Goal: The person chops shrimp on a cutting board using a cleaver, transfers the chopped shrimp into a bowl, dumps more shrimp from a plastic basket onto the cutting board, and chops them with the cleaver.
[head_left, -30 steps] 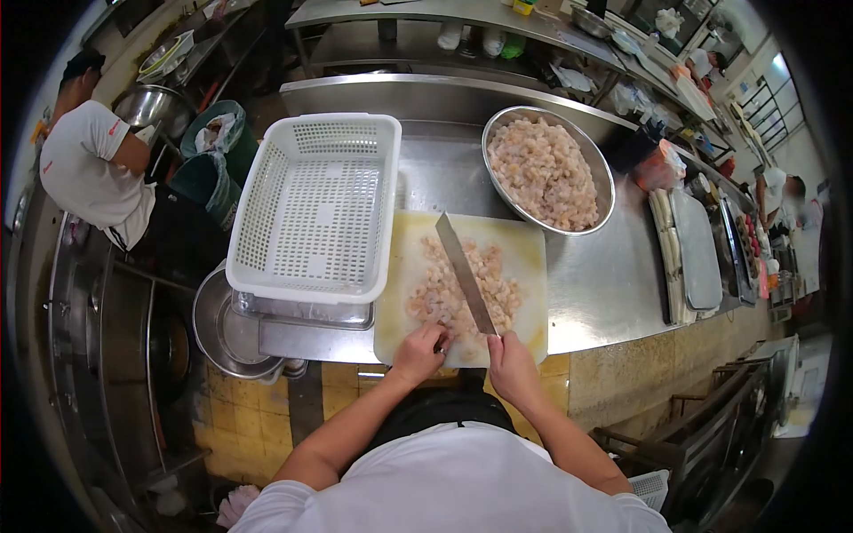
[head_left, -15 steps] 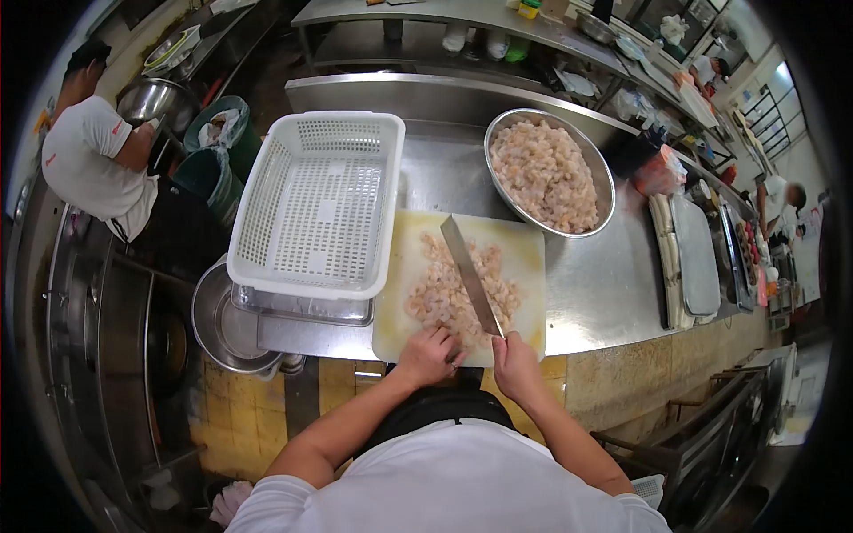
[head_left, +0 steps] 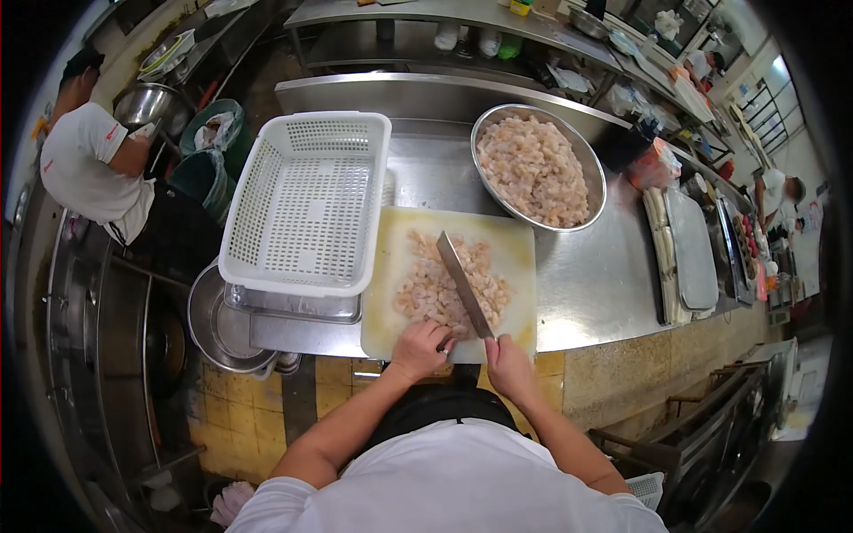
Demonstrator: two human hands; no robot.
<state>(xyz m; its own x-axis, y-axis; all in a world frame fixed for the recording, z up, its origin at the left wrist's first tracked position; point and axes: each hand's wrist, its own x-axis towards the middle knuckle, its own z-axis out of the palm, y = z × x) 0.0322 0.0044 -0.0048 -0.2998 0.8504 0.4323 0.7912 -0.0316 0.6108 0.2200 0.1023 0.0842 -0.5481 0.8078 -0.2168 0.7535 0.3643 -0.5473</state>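
Note:
My right hand [head_left: 510,368] is wrapped round the handle of a broad kitchen knife [head_left: 464,286]. Its blade slants up and left across a spread of peeled shrimp [head_left: 425,282] on a white cutting board [head_left: 380,313]. At the near edge of the shrimp, left of the blade, my left hand [head_left: 421,350] has its fingers curled down against some pieces. Those fingertips are partly hidden. A steel bowl [head_left: 597,191] heaped with more shrimp stands behind the board's right corner. On the board's left is a white perforated basket [head_left: 306,204] with nothing in it.
Under the basket lies a metal tray [head_left: 293,304], with a steel pot [head_left: 218,333] lower left. Trays and folded cloths [head_left: 656,244] sit at the table's right. A co-worker in a white shirt [head_left: 89,164] stands left by green bins [head_left: 233,142]; other people are far right.
The knife has come a little nearer to my body over the shrimp. My left hand stays by the same edge of the pile. The whole view has shifted slightly.

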